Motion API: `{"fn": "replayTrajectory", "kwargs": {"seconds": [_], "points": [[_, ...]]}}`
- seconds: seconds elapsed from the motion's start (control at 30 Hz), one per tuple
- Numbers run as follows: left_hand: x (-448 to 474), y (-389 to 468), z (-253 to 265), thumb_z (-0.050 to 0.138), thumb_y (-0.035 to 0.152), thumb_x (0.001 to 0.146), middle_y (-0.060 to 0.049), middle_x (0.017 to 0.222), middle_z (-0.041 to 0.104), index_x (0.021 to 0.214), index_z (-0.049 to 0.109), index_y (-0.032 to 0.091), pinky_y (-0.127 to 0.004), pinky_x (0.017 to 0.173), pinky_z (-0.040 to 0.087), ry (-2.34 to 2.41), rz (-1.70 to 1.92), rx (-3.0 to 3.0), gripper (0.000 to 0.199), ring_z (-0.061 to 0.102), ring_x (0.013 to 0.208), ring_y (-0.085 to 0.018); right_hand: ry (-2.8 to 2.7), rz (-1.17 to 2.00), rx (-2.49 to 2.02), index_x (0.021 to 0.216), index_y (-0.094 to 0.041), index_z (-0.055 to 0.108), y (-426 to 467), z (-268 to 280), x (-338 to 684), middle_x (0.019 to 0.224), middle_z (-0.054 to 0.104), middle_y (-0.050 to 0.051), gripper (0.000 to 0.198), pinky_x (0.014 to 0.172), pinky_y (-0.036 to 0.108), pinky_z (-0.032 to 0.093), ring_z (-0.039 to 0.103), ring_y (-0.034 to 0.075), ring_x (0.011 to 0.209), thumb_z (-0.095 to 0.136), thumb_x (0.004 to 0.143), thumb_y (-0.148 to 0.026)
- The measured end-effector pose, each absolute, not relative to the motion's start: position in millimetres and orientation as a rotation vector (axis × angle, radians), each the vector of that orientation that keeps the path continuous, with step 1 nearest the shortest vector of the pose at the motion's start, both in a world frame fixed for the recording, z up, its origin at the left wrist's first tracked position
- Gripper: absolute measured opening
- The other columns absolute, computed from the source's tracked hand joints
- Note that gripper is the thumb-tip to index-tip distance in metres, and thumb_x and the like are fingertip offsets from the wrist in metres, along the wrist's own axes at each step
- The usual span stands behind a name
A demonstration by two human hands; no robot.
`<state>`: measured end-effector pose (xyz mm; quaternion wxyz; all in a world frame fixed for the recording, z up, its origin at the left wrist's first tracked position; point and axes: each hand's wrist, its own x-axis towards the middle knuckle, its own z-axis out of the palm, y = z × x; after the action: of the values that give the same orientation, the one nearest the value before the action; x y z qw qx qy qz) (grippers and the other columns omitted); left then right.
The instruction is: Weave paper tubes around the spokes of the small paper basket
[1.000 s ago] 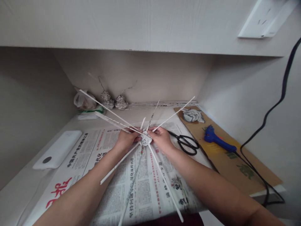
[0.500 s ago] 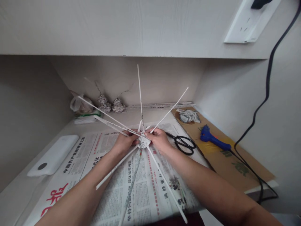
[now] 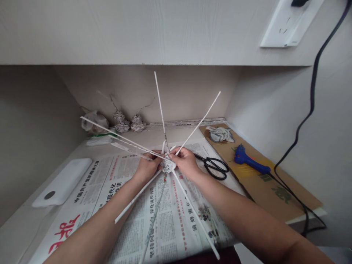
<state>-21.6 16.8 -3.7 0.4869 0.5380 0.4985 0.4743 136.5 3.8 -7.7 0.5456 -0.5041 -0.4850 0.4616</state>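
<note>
Between my hands is a small round weaving of rolled newspaper (image 3: 168, 166), with several long paper sticks fanning out from it. My left hand (image 3: 150, 163) is closed on its left edge, fingers pinching the base of the sticks that point left. On the other side my right hand (image 3: 184, 161) pinches the upper right edge with thumb and fingers, by the stick (image 3: 198, 123) that slants up to the right. Another stick (image 3: 159, 102) rises from the far side, and one more (image 3: 196, 216) runs down toward me. My fingertips partly hide the weave.
Newspaper (image 3: 132, 223) covers the tabletop. Black scissors (image 3: 216, 168) lie right of my hand; a blue glue gun (image 3: 250, 160) rests on cardboard (image 3: 275, 192). Two woven gourd shapes (image 3: 129, 123), a plastic bag (image 3: 95, 123) and spare paper sticks (image 3: 189, 123) sit along the back. A white device (image 3: 63, 183) lies left.
The weaving has turned slightly in my hands: the far stick leans more to the left and the left-pointing sticks have shifted outward. Both hands keep their pinch.
</note>
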Motion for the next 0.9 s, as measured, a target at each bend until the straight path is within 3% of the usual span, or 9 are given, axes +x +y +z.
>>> {"fn": "replayTrajectory", "kwargs": {"seconds": [0.17, 0.27, 0.47, 0.67, 0.9], "points": [[-21, 14, 2, 0.081, 0.04, 0.065, 0.002, 0.052, 0.06, 0.074, 0.075, 0.018, -0.023, 0.046, 0.038, 1.214, 1.145, 1.393, 0.025, 0.047, 0.046, -0.012, -1.19, 1.038, -1.233, 0.076, -0.021, 0.068, 2, -5, 137, 0.063, 0.063, -0.003, 0.019, 0.053, 0.025, 0.045, 0.055, 0.014, 0.056, 0.071, 0.072, -0.039], [-21, 13, 5, 0.078, 0.038, 0.067, 0.001, 0.047, 0.057, 0.074, 0.077, 0.019, -0.024, 0.051, 0.041, 1.205, 1.141, 1.441, 0.02, 0.054, 0.052, -0.016, -1.105, 1.149, -1.183, 0.072, -0.02, 0.066, 4, -5, 136, 0.061, 0.064, -0.002, 0.025, 0.055, 0.026, 0.046, 0.056, 0.014, 0.055, 0.076, 0.066, -0.042], [-23, 15, 4, 0.079, 0.037, 0.067, -0.003, 0.062, 0.07, 0.079, 0.078, 0.019, -0.024, 0.053, 0.043, 1.199, 1.139, 1.436, 0.021, 0.061, 0.06, -0.019, -0.91, 1.413, -1.013, 0.074, -0.02, 0.064, 7, 0, 136, 0.063, 0.068, -0.002, 0.038, 0.059, 0.028, 0.05, 0.06, 0.015, 0.056, 0.088, 0.05, -0.038], [-26, 17, -1, 0.076, 0.039, 0.071, -0.004, 0.065, 0.072, 0.082, 0.08, 0.018, -0.024, 0.051, 0.043, 1.19, 1.095, 1.472, 0.023, 0.06, 0.058, -0.017, -1.02, 1.34, -1.058, 0.07, -0.018, 0.07, 5, -3, 135, 0.061, 0.068, -0.002, 0.031, 0.057, 0.027, 0.047, 0.058, 0.013, 0.054, 0.084, 0.057, -0.043], [-21, 16, -3, 0.084, 0.04, 0.063, -0.003, 0.066, 0.071, 0.083, 0.076, 0.014, -0.022, 0.044, 0.041, 1.243, 1.217, 1.358, 0.033, 0.053, 0.045, -0.011, -1.133, 1.133, -1.202, 0.071, -0.019, 0.067, 9, -13, 136, 0.061, 0.066, 0.0, 0.028, 0.055, 0.026, 0.046, 0.058, 0.015, 0.055, 0.074, 0.069, -0.046]]}}
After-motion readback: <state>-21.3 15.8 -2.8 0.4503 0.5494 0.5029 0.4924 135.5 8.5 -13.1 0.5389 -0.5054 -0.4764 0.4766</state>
